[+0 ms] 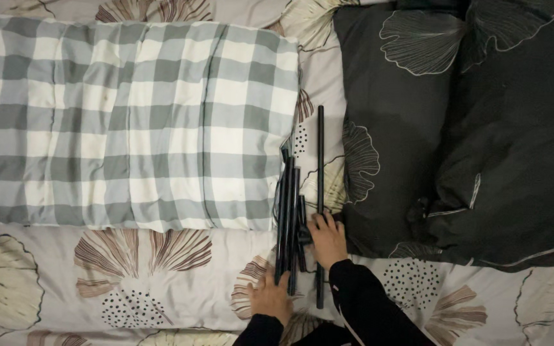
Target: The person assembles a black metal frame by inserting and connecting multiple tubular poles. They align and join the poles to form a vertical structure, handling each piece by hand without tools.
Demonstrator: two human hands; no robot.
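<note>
Far left and centre: one grey-and-white checked folded quilt (129, 122) lying across the bed (161, 282), on a leaf-printed sheet.

Just beside the quilt's right edge: a bundle of black rods (290, 218), perhaps three or four, exact count unclear, plus one long single rod (320, 192) lying parallel, slightly apart.

Left hand (270, 298) flat at the bundle's lower end, fingers spread, not clamped. Right hand (328, 238) pressed on the bundle's black joint, fingers apart.

Best handled by steadying the lower ends while working the joint, keeping rods parallel.

Right: two dark leaf-patterned pillows (456, 128).
</note>
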